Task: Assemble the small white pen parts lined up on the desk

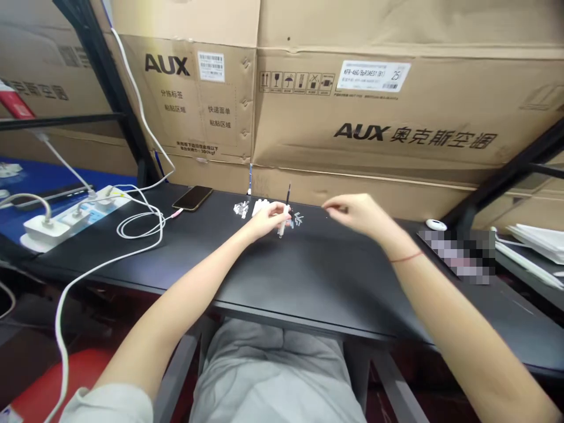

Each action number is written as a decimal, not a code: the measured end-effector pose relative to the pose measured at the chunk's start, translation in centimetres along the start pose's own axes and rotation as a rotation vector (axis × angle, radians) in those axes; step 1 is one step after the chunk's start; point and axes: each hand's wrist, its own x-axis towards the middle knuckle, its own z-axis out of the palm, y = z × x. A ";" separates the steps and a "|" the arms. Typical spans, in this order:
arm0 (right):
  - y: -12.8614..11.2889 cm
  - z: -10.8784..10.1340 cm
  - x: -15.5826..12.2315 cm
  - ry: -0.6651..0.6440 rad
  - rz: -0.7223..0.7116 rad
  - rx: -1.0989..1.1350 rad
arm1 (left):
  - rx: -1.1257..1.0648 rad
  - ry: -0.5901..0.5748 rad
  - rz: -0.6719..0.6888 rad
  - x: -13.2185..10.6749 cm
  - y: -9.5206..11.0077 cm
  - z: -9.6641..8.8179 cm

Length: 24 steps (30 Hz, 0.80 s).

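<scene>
My left hand [268, 220] is closed around a white pen-like tube [282, 226], held nearly upright just above the black table. A thin dark rod [288, 194] stands out of its top. To the right, my right hand [352, 212] is raised over the table with its fingers pinched together; whatever is between them, if anything, is too small to make out. Behind the left hand lie several white tubes [259, 205], and left of these a small heap of clear pieces [241, 208]. Small greyish pieces [298, 219] are scattered just right of the held tube.
A phone [192, 198] and a coiled white cable [141, 226] lie at the left, near a white power strip [74, 217]. Large cardboard boxes [299, 129] stand behind the table. At the right are a white rounded object [436, 224] and a blurred-out flat item [462, 255].
</scene>
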 end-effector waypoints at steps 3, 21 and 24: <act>-1.6 2.3 0.4 -0.117 -0.034 -0.114 | -0.034 0.016 -0.022 -0.1 0.3 0.0; -2.8 4.5 2.3 -0.315 -0.267 -0.390 | -0.173 0.107 -0.092 -0.5 1.3 0.6; -3.2 4.3 2.5 -0.324 -0.280 -0.398 | -0.179 0.114 -0.114 -0.4 1.4 0.7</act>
